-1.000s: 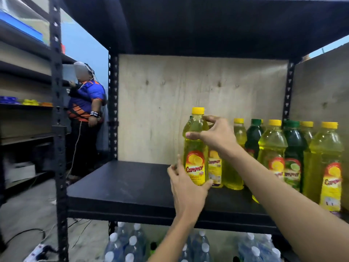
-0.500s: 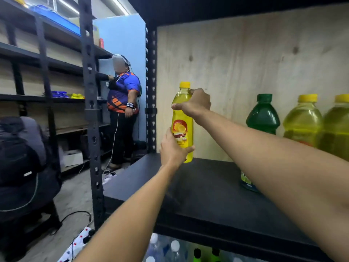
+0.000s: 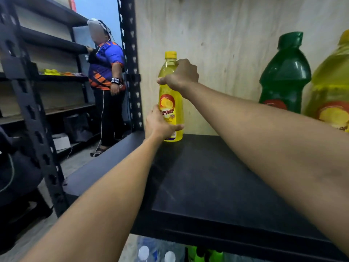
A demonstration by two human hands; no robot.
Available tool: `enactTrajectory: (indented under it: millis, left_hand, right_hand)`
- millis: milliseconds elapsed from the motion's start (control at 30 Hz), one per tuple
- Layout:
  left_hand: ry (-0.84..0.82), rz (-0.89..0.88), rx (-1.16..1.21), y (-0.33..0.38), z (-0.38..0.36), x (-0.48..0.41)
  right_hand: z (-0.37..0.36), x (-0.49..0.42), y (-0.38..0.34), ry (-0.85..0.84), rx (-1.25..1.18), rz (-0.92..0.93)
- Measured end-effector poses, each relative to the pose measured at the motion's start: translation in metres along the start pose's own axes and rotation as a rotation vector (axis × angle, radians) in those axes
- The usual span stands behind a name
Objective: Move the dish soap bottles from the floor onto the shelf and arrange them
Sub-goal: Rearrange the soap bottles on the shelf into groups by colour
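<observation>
My right grip point(image 3: 179, 76) clasps the yellow soap bottle point(image 3: 171, 103) at the shoulder, my left grip point(image 3: 160, 123) its base. It stands back-left on the shelf point(image 3: 207, 176), apart from the green bottle point(image 3: 285, 72). I judge it placed, with arranging left to do.

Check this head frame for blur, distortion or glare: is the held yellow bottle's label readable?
Head view: yellow bottle fairly sharp, label partly hidden by the left hand; right hand grips its neck. Wide-angle distortion stretches the green bottle at right; no strong glare.
</observation>
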State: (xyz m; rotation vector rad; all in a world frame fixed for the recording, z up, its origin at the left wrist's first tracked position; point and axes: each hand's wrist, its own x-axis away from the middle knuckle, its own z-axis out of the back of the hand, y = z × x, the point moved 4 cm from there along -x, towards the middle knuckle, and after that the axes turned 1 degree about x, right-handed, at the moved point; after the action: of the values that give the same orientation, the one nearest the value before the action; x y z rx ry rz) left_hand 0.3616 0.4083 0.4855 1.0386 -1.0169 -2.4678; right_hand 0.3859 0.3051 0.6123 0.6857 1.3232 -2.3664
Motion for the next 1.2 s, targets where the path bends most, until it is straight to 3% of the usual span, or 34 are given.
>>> enactTrajectory:
  millis: [100,267,300,400,467,567,700,767,833,1000,1200]
  left_hand:
    - [-0.004,0.029,0.006,0.003,0.001,0.006]
    - [-0.252,0.215,-0.24,0.023,0.016,0.035]
    - [-0.211,0.165,-0.239,0.037,0.024,0.049]
    - [0.057,-0.203,-0.032,0.089,0.051,0.11]
    - [0.074,-0.344,0.219,0.124,0.058,0.152]
    - [-0.122,-0.356,0.518,0.17,0.044,0.199]
    - [-0.457,-0.291,0.647,0.219,-0.014,0.252]
    - [-0.571,-0.254,0.651,0.241,-0.043,0.276]
    - [-0.654,-0.219,0.652,0.263,-0.066,0.299]
    - [-0.724,-0.213,0.538,0.304,-0.108,0.339]
    - [-0.651,-0.157,0.468,0.314,-0.118,0.357]
  right_hand:
    - [0.003,0.01,0.004,-0.024,0.001,0.013]
    - [0.051,0.056,0.002,-0.204,-0.037,-0.055]
    - [0.072,0.07,0.002,-0.219,-0.044,-0.037]
    - [0.146,0.117,0.013,-0.208,-0.053,0.022]
    - [0.2,0.143,0.023,-0.112,-0.022,0.057]
    - [0.284,0.175,0.04,0.12,0.175,0.1]
    - [0.383,0.214,0.069,0.577,0.403,0.081]
    - [0.415,0.223,0.089,0.689,0.48,0.009]
    - [0.434,0.221,0.111,0.639,0.453,-0.132]
    - [0.446,0.207,0.146,0.414,-0.035,-0.36]
    - [0.448,0.199,0.156,0.324,-0.004,-0.346]
